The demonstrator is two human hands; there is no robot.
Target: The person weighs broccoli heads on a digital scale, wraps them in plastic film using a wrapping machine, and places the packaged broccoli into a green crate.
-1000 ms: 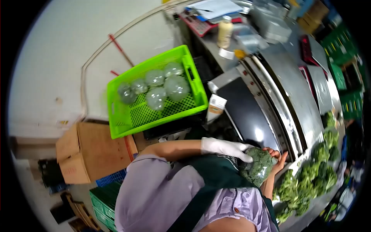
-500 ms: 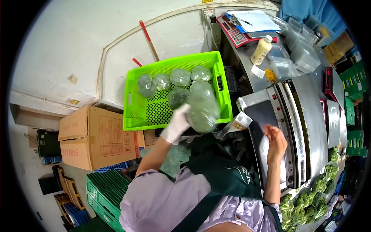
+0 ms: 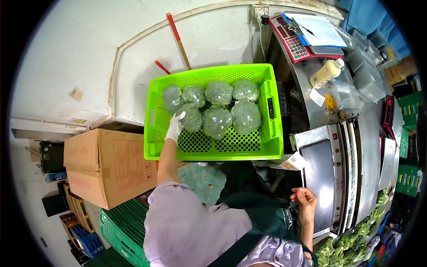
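Note:
My left hand [image 3: 174, 127], in a white glove, is at the left side of a film-wrapped broccoli head [image 3: 191, 119] in the bright green crate [image 3: 213, 155]. Its fingers are apart and appear to touch the wrap. Several other wrapped heads sit in the crate: a back row, plus a front row with one wrapped head [image 3: 217, 122] in the middle and another [image 3: 246, 117] at the right. My right hand [image 3: 305, 201] is bare, loosely curled and holds nothing visible; it hovers by the near left edge of the wrapping machine [image 3: 318, 171].
A red scale [image 3: 297, 49] with a clipboard [image 3: 318, 30], a bottle [image 3: 327, 74] and clear plastic tubs [image 3: 367, 73] stand on the right bench. Unwrapped broccoli [image 3: 349, 249] lies at the lower right. A cardboard box [image 3: 129, 164] and green crates [image 3: 124, 229] stand left.
My left hand has moved left, and a wrapped head it carried over the crate now lies in the front row. My right hand has lowered and its fingers have curled. The view has shifted.

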